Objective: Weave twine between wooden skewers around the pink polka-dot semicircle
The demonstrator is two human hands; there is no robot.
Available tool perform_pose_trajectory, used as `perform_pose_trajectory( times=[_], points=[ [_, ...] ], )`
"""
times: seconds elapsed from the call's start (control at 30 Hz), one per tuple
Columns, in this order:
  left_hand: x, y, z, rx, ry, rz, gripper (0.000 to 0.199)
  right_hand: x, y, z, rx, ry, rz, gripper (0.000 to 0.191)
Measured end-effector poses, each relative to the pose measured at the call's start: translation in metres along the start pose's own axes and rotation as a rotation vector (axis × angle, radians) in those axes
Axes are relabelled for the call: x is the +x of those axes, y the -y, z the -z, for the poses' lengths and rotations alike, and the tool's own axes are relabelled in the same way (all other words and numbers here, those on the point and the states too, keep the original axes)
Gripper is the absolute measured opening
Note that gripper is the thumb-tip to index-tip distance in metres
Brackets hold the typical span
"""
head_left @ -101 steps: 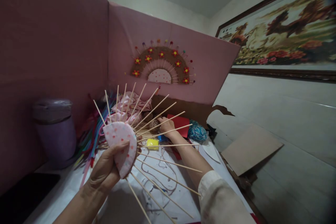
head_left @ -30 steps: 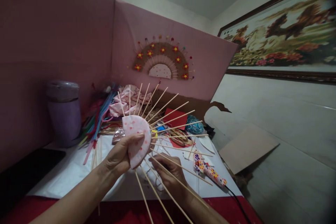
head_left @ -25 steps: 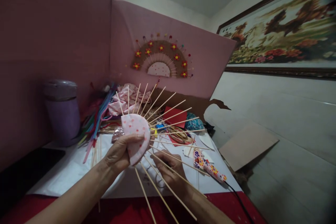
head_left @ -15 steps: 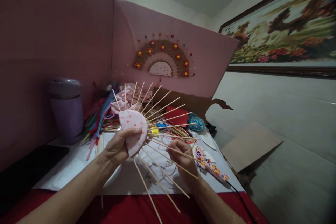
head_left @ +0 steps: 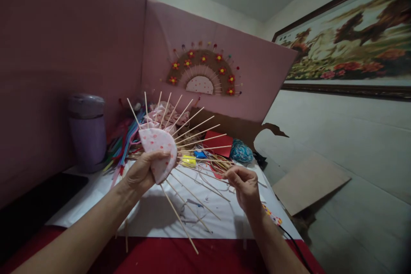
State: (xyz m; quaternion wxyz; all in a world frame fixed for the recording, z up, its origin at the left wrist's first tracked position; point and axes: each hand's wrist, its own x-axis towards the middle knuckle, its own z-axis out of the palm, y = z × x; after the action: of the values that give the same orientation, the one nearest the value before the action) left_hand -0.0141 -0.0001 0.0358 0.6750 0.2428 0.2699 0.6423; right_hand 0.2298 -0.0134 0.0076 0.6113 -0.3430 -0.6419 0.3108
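A pink half-disc [head_left: 158, 145] with red dots is held up above the table. Several thin wooden sticks [head_left: 201, 140] fan out from its curved edge. My left hand [head_left: 144, 169] grips the half-disc at its lower left, thumb on the front face; the other fingers are hidden behind. Out to the right, my right hand [head_left: 244, 182] pinches near the outer end of one stick, fingers closed. A patterned tool [head_left: 272, 215] with a black cord lies partly hidden behind my right wrist.
A purple tumbler [head_left: 87, 135] stands left. Ribbons, pink cloth [head_left: 163, 113], red card [head_left: 218, 143] and blue yarn [head_left: 241, 150] lie behind the sticks. A finished-looking fan piece [head_left: 205, 62] hangs on the pink board. Cardboard [head_left: 311, 183] rests at right.
My right hand has moved right and slightly up, outward along the sticks. My left hand and the half-disc have shifted slightly left and up. The camera view has shifted a little.
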Motion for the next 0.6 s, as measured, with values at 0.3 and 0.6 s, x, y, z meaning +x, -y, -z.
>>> perform_pose_trajectory(
  times=[0.3,0.6],
  points=[
    [0.007,-0.001,0.005,-0.126,-0.101,-0.084,0.034,-0.01,0.013,-0.003,-0.285,-0.035,0.259,0.017],
    [0.004,-0.004,0.0,-0.204,-0.111,-0.009,0.026,-0.003,-0.009,-0.013,0.169,-0.063,-0.096,0.027]
  ],
)
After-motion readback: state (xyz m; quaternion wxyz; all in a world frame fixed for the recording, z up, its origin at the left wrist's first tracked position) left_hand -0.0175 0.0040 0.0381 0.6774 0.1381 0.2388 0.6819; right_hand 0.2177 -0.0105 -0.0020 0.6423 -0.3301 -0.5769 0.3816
